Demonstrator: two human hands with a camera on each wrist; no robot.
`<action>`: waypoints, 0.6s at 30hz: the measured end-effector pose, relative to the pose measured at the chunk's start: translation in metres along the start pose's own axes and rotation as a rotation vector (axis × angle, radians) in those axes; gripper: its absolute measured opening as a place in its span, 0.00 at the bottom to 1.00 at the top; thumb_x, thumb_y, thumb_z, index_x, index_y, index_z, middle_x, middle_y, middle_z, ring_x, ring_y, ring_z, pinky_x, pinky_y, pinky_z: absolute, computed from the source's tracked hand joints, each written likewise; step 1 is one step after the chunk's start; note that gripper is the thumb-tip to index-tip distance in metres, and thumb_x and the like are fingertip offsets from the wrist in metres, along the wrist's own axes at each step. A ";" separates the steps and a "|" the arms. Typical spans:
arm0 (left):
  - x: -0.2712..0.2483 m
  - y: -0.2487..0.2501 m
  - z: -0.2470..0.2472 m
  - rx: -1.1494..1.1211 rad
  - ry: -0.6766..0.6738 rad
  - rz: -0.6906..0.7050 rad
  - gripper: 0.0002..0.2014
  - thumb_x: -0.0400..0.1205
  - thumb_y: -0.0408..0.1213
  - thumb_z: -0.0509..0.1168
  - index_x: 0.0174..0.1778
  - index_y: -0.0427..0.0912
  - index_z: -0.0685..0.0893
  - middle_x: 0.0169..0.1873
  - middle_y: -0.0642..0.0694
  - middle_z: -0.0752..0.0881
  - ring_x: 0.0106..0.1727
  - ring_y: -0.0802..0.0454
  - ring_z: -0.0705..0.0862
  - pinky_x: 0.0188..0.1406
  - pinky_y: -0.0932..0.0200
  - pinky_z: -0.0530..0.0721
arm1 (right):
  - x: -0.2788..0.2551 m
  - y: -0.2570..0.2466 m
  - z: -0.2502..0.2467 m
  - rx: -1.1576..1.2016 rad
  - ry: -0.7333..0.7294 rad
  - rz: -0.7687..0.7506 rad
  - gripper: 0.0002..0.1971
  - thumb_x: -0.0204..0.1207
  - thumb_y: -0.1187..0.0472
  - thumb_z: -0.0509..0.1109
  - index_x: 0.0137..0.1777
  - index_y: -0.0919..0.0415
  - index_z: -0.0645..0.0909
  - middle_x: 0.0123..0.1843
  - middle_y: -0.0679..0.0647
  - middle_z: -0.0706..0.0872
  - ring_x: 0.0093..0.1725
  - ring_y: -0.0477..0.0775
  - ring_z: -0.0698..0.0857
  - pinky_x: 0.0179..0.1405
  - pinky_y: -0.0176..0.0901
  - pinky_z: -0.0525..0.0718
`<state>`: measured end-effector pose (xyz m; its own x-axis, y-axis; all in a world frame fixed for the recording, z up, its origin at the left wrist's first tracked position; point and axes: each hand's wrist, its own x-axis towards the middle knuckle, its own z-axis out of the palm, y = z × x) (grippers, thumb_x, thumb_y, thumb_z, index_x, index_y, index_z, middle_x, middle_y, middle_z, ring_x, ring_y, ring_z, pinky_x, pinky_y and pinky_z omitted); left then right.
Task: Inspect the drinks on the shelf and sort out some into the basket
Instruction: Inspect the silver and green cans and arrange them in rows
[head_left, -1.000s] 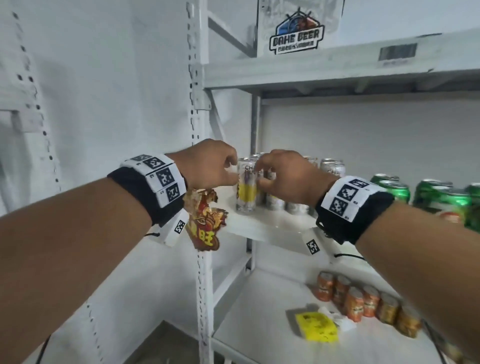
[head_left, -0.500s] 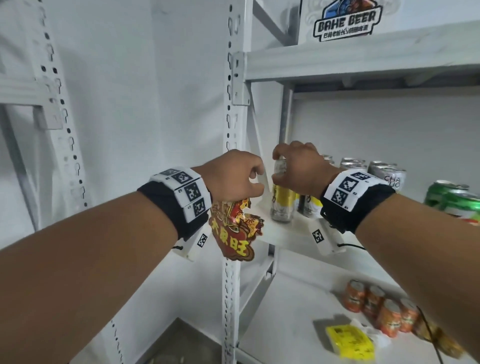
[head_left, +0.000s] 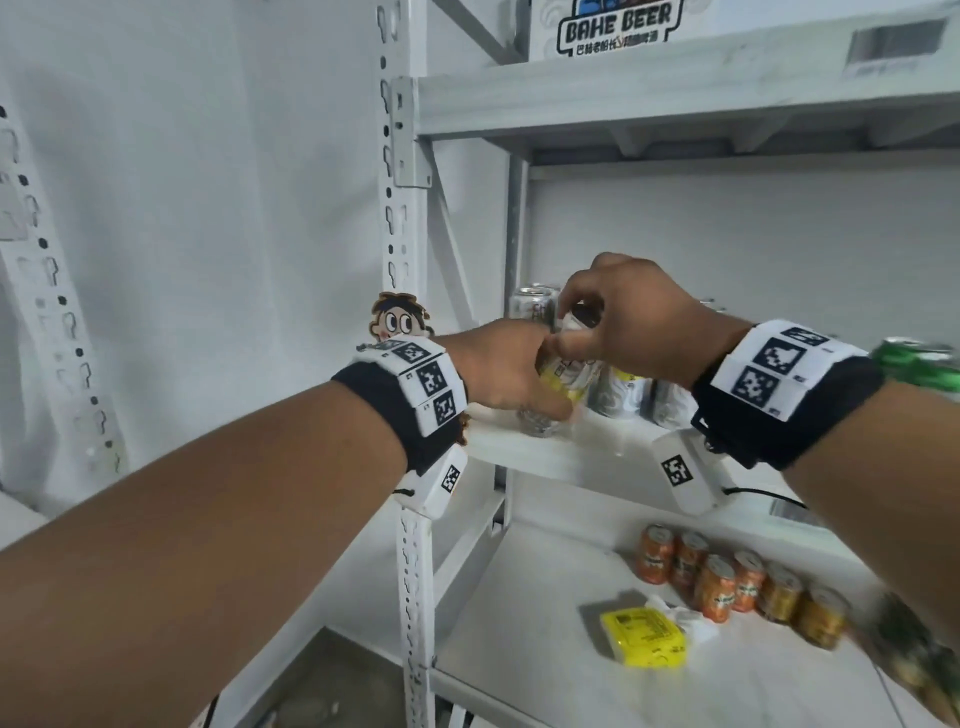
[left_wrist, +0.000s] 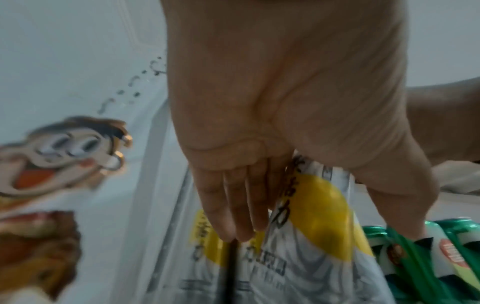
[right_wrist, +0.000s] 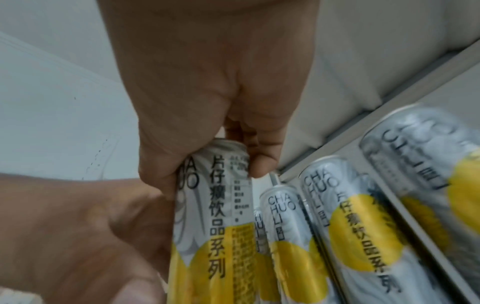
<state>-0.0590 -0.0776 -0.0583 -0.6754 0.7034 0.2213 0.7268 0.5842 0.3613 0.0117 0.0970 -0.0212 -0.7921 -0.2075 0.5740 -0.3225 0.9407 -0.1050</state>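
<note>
A white metal rack (head_left: 410, 218) fills the view, its middle shelf (head_left: 582, 452) level with the hands. An upper shelf (head_left: 675, 98) carries a box (head_left: 618, 26) printed BAHE BEER. On the bottom shelf (head_left: 519, 649) stands a row of orange cans (head_left: 717, 582), with a yellow packet (head_left: 644, 636) just beside them. Silver-and-yellow cans (right_wrist: 345, 222) stand close together at the left end of the middle shelf, and green cans (head_left: 919, 358) sit further right, blurred. A cartoon sticker (head_left: 397, 317) shows on the rack post behind the left wrist.

One silver-and-yellow can (head_left: 558, 384) is tilted at the front of the middle shelf, its base near the shelf edge; whether it touches the shelf cannot be told. The left hand (head_left: 498, 369) wraps round its body, fingers (left_wrist: 233, 205) along one side and thumb on the other. The right hand (head_left: 634, 317) grips its top, thumb and fingers (right_wrist: 262, 162) curled over the rim.
</note>
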 end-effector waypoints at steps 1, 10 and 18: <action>0.006 0.010 0.009 -0.066 -0.012 0.027 0.20 0.75 0.53 0.85 0.58 0.52 0.90 0.49 0.57 0.94 0.52 0.57 0.92 0.55 0.58 0.89 | -0.010 0.004 -0.008 0.013 0.009 0.011 0.15 0.67 0.44 0.84 0.50 0.49 0.90 0.48 0.49 0.80 0.42 0.43 0.80 0.42 0.34 0.76; 0.051 0.082 0.071 -0.539 0.017 0.142 0.25 0.74 0.38 0.88 0.66 0.46 0.91 0.57 0.52 0.96 0.61 0.55 0.95 0.71 0.46 0.91 | -0.083 0.058 -0.056 0.195 0.151 0.192 0.16 0.75 0.46 0.82 0.58 0.52 0.88 0.47 0.46 0.90 0.45 0.46 0.87 0.43 0.36 0.83; 0.077 0.123 0.119 -0.695 0.003 0.180 0.16 0.70 0.46 0.86 0.51 0.46 0.94 0.48 0.47 0.98 0.54 0.48 0.97 0.60 0.47 0.93 | -0.138 0.114 -0.038 0.535 0.210 0.475 0.28 0.71 0.46 0.83 0.69 0.52 0.80 0.53 0.51 0.92 0.50 0.51 0.92 0.51 0.53 0.92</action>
<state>-0.0061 0.0967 -0.1048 -0.5535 0.7628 0.3342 0.5803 0.0654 0.8118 0.1043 0.2435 -0.0814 -0.8106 0.2949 0.5058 -0.2209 0.6460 -0.7307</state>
